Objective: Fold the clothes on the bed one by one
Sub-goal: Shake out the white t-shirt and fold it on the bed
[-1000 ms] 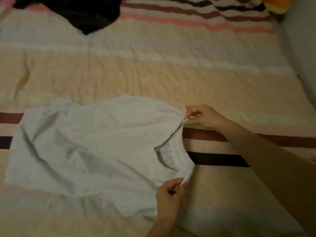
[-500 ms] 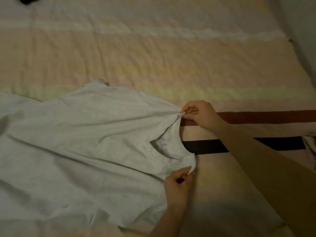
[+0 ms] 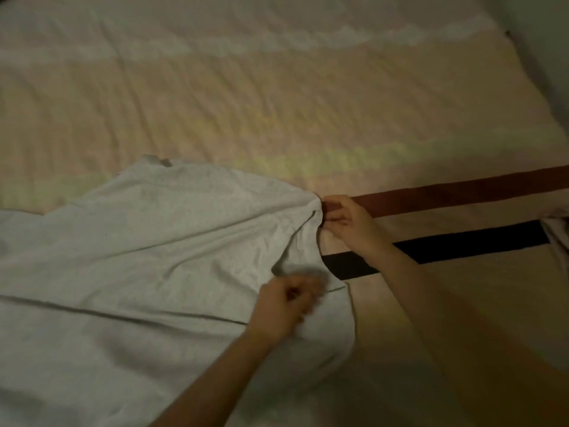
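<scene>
A light grey T-shirt (image 3: 147, 272) lies spread over the left and lower part of the bed, its collar end pointing right. My right hand (image 3: 348, 223) pinches the far shoulder of the shirt beside the collar. My left hand (image 3: 286, 306) is blurred; its fingers are curled over the near side of the collar, and the fabric seems to be gripped there. The collar opening is bunched together between the two hands.
The bed (image 3: 277, 103) has a beige striped cover with a dark red stripe (image 3: 462, 189) and a black stripe (image 3: 462, 245) running right. A wall (image 3: 542, 41) borders the bed's right side. A pale piece of cloth (image 3: 557, 229) shows at the right edge.
My left hand has moved up and left over the shirt, closing the collar opening. The view has dropped closer to the shirt; the dark garment at the top is out of frame.
</scene>
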{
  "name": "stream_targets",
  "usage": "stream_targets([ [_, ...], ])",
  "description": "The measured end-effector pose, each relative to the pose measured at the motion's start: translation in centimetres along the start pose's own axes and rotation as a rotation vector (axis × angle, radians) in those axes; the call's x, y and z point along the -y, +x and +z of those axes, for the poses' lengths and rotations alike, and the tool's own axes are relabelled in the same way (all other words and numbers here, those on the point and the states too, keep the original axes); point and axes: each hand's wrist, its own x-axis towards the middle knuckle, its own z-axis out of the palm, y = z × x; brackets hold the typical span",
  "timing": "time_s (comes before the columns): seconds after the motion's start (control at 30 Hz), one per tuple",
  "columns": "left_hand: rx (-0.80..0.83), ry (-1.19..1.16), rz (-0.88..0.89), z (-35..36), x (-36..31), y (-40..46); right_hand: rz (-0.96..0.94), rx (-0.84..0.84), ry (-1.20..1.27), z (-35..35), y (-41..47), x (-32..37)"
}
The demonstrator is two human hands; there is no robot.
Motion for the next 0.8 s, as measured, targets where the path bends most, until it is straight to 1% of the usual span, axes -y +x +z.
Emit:
stream_targets([
  [0.1, -0.169, 0.290, 0.137, -4.7, -2.0, 4.0, 0.143, -0.149, 0.129, 0.8, -3.1, -2.1],
  [0.2, -0.220, 0.591, 0.318, -7.3, -4.5, 8.3, 0.287, -0.284, 0.250, 2.1, -6.7, -4.1],
  [0.27, -0.165, 0.727, 0.433, -8.0, -6.0, 11.0, 0.332, -0.343, 0.279, 3.2, -9.2, -5.2],
  [0.33, -0.048, 0.926, 0.516, -8.2, -6.9, 13.6, 0.374, -0.363, 0.236, 4.3, -11.1, -6.3],
  [0.4, 0.076, 1.143, 0.490, -8.0, -7.4, 15.6, 0.445, -0.333, 0.297, 5.2, -12.2, -7.1],
  [0.43, 0.116, 1.207, 0.470, -7.7, -7.7, 16.4, 0.460, -0.308, 0.322, 5.5, -12.5, -7.5],
  [0.47, 0.153, 1.230, 0.450, -7.4, -8.0, 17.1, 0.459, -0.287, 0.329, 5.7, -12.6, -7.8],
  [0.53, 0.258, 1.206, 0.381, -7.0, -8.8, 18.2, 0.437, -0.277, 0.352, 5.8, -12.5, -8.0],
  [0.6, 0.394, 1.189, 0.278, -6.8, -9.5, 18.9, 0.420, -0.326, 0.410, 5.7, -12.2, -7.9],
  [0.63, 0.436, 1.189, 0.252, -6.7, -9.8, 19.2, 0.395, -0.358, 0.436, 5.6, -12.0, -7.9],
  [0.7, 0.463, 1.176, 0.253, -6.9, -11.0, 19.7, 0.341, -0.407, 0.459, 5.5, -11.6, -7.9],
  [0.8, 0.429, 1.111, 0.243, -8.0, -13.2, 20.6, 0.280, -0.495, 0.415, 4.7, -10.7, -7.9],
])
